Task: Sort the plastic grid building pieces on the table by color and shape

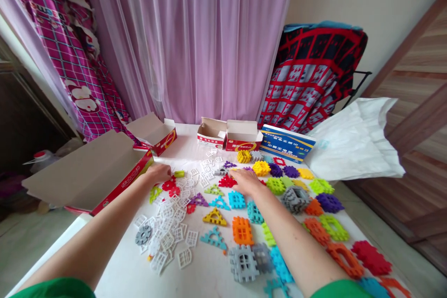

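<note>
My left hand (159, 173) is at the left, beside red gear-shaped pieces (171, 185) and a small yellow-green piece (179, 174); its fingers are too small to read. My right hand (244, 180) reaches over the middle of the table, its fingertips near a gray piece (222, 172) and red triangular pieces (226, 181). Whether it holds anything is unclear. White window-shaped pieces (173, 209) lie in a loose heap between my arms. Triangles, including a yellow one (214, 217), lie right of the heap. Orange (242, 231) and blue (237, 199) square blocks are near my right forearm.
A large open box (101, 172) stands at the left. Smaller red boxes (243, 142) and a blue box (288, 143) line the back edge. A white bag (349, 142) is at the back right. Stacked colored blocks (296, 199) cover the right side.
</note>
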`<move>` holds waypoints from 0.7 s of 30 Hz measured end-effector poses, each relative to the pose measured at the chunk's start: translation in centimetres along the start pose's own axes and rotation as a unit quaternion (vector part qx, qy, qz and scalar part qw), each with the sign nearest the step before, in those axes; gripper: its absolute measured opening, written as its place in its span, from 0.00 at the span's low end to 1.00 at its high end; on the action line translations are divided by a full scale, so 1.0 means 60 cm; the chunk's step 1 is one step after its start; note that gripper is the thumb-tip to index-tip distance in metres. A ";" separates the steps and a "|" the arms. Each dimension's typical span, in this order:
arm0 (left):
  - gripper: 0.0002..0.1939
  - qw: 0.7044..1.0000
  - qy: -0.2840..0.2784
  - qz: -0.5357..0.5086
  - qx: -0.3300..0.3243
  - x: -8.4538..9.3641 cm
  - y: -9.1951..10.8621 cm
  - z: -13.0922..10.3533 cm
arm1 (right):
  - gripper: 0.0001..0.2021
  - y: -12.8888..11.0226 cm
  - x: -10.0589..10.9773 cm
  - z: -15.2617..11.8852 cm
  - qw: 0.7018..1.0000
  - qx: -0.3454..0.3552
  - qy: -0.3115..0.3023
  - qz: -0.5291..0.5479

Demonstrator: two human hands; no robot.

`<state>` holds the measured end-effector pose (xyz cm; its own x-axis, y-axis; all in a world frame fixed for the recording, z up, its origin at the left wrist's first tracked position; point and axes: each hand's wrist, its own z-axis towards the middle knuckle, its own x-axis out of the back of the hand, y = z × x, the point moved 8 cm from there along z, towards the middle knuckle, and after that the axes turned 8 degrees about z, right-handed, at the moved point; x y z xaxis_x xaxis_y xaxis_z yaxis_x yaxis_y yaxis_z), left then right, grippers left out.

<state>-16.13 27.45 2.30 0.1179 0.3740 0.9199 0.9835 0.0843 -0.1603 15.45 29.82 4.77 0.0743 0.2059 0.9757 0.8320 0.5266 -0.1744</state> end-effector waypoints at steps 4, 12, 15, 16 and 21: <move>0.12 1.000 0.022 -0.008 -0.005 0.001 -0.004 0.004 | 0.19 0.004 -0.011 0.001 1.000 0.006 -0.007 0.001; 0.14 0.999 0.043 -0.015 -0.008 -0.001 -0.009 0.008 | 0.18 0.007 -0.012 0.002 1.000 0.012 -0.005 0.016; 0.14 0.999 0.045 -0.016 -0.011 -0.001 -0.009 0.008 | 0.16 0.008 -0.011 0.002 1.000 0.016 -0.002 0.024; 0.14 0.999 0.044 -0.016 -0.012 -0.001 -0.009 0.007 | 0.15 0.010 -0.012 0.002 1.000 0.015 -0.001 0.026; 0.14 0.999 0.038 -0.019 -0.012 -0.003 -0.008 0.006 | 0.15 0.018 -0.018 0.007 0.999 0.024 0.019 0.037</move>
<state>-16.66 27.68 2.10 0.0896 0.2987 0.9501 0.9903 0.0754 -0.1171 16.03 30.49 3.49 0.1573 0.2147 0.9639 0.7964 0.5496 -0.2523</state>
